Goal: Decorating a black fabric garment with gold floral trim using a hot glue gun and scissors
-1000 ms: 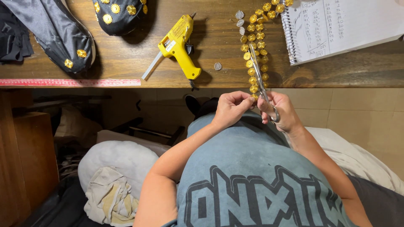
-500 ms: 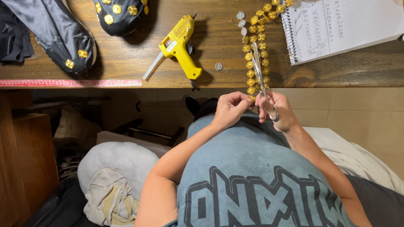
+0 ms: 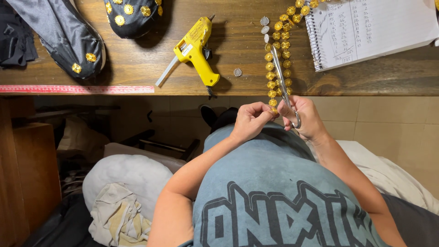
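While the left hand (image 3: 250,121) pinches the near end of a gold flower trim (image 3: 277,55) between closed fingertips, the right hand (image 3: 307,120) grips a pair of steel scissors (image 3: 283,87), fingers closed through the ring handles and blades pointing away along the strip. The trim hangs off the edge of the wooden table (image 3: 384,75) and runs up across the tabletop as a doubled row of gold rosettes. Whether the blades are parted cannot be told.

Judgement: the cut is best made in the link between two rosettes, with the strip held taut and the pinching fingertips kept clear of the blades.

Beside the trim lie three loose silver rosettes (image 3: 237,72). A yellow glue gun (image 3: 195,48) lies just left of them, nozzle toward the table edge, with a small pale label on its body. A pink measuring tape (image 3: 75,89) runs along the table edge. At right lies a white spiral notebook (image 3: 372,29), its page handwritten. At upper left rest two black satin pieces studded with gold rosettes (image 3: 68,39).
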